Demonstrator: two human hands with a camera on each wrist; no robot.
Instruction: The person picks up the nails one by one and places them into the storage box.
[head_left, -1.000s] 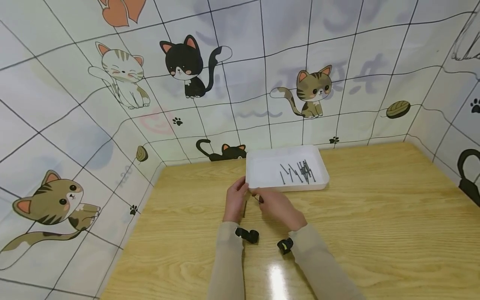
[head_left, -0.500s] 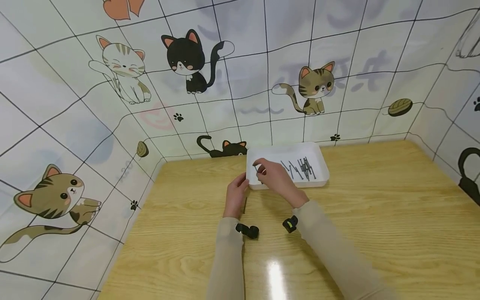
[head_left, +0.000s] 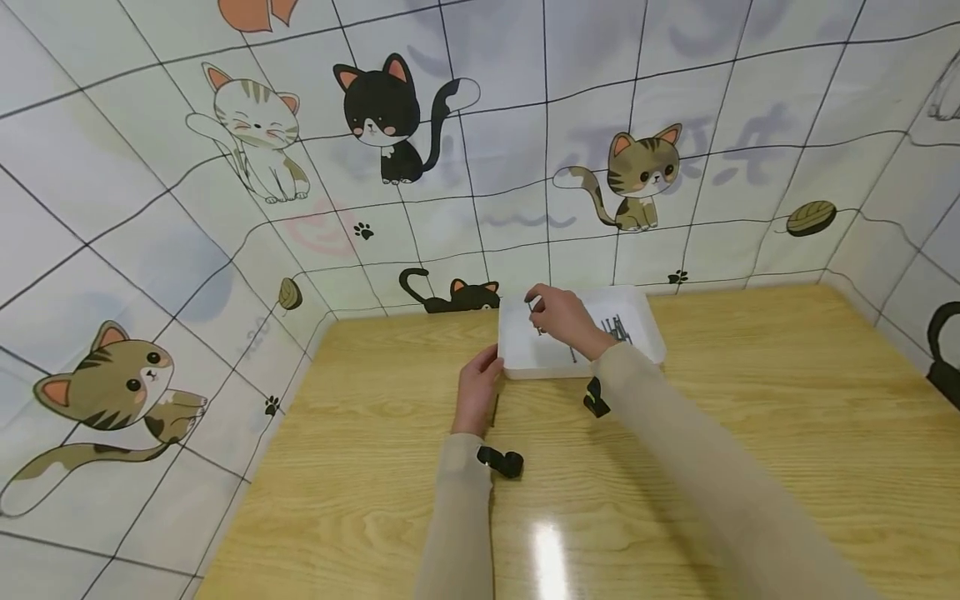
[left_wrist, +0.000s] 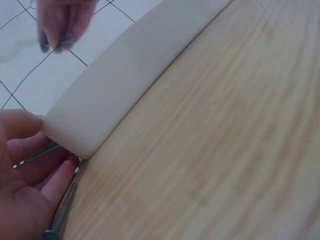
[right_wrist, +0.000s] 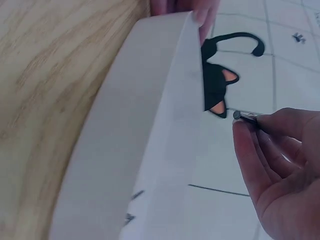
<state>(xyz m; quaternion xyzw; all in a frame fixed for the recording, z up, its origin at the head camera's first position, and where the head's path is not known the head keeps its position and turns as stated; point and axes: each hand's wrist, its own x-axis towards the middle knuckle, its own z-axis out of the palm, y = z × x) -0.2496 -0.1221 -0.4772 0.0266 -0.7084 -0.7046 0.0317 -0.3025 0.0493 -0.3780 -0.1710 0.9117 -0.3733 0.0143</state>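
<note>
My right hand [head_left: 564, 317] is over the left part of a white plastic tray [head_left: 536, 372], pinching a nail [right_wrist: 245, 118] between thumb and fingertips. My left hand [head_left: 476, 392] holds the tray's near left corner, thumb at the rim and fingers low against the corner. In the left wrist view one nail [left_wrist: 37, 155] shows among the left fingers. Another nail [left_wrist: 62, 212] lies on the table beside that hand. Inside the tray, several nails [head_left: 617, 328] are bunched at the right; a single nail [head_left: 573, 353] lies nearer the middle, and the right hand hides others.
The tray stands on a wood-grain table [head_left: 360, 500], close to its back edge. Behind and to both sides rise walls [head_left: 510, 167] covered with a cat-patterned sheet. Each wrist carries a black camera [head_left: 501, 462] on a strap.
From the table just in front of the tray, my right hand has risen and moved forward over it with a nail. The left hand stays at the tray's corner.
</note>
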